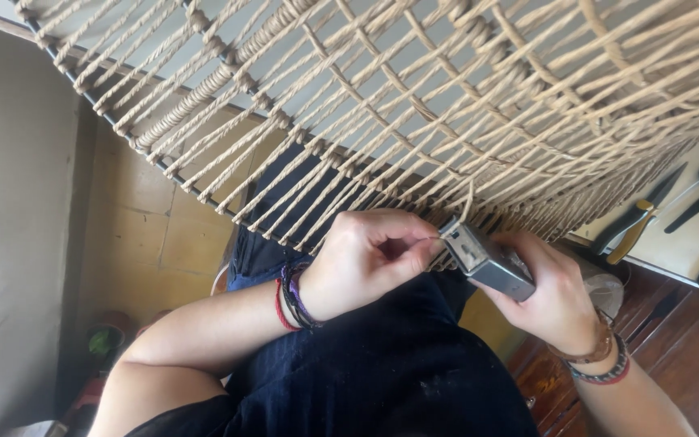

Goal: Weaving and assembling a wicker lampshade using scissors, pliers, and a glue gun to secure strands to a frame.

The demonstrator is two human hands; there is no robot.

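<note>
Under the woven cord panel [446, 97], my right grip [556, 295] is clenched round a grey metal tool [487, 260] (nose aimed up-left) at the cord end [467, 202] pinched by my left grip [366, 259].

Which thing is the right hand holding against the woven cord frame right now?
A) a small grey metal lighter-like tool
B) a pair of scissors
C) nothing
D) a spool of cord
A: the right hand wraps around a small grey metal tool at the woven cord, while the left hand pinches a strand by its tip.
</note>
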